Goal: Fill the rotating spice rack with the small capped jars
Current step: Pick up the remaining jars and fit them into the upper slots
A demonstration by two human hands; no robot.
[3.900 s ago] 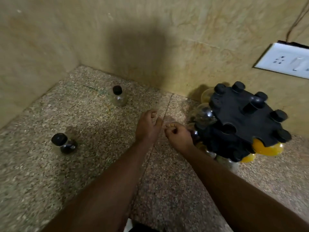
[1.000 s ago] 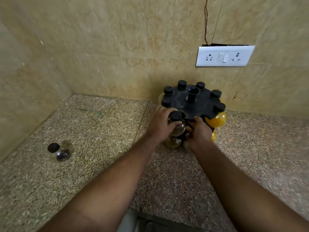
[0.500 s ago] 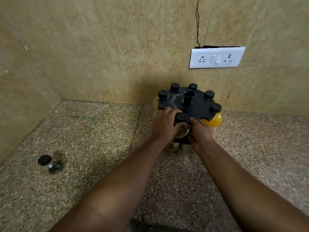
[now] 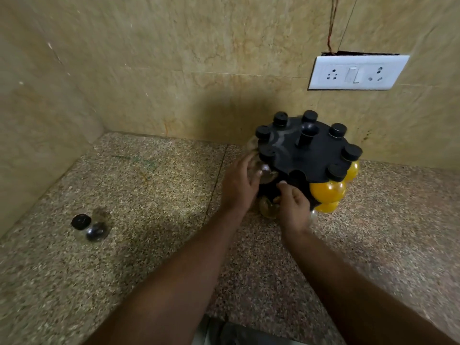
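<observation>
Spice rack (image 4: 302, 155), black and round, stands toward the back edge of the speckled bench (image 4: 149, 195), close to the tiled wall (image 4: 174, 58). Black caps ring its top disc (image 4: 286, 148), and one notch (image 4: 297, 174) on the near rim sits open. Yellow jars (image 4: 327, 190) hang at the rack's near right side.

The left grip (image 4: 239, 185) is at the rack's near left side, its fingers curled round a clear jar (image 4: 267, 174) just under the disc's rim. The picture is blurred there, so how far the jar is seated cannot be told. The right grip (image 4: 295, 207) is beside it at the rack's near side, fingers bent toward the lower tier. Whether it holds anything cannot be told.

A loose jar (image 4: 89, 226) with a black cap and dark contents rests near the bench's left edge, well apart from the rack. A white socket plate (image 4: 358, 72) is fixed on the wall above the rack.
</observation>
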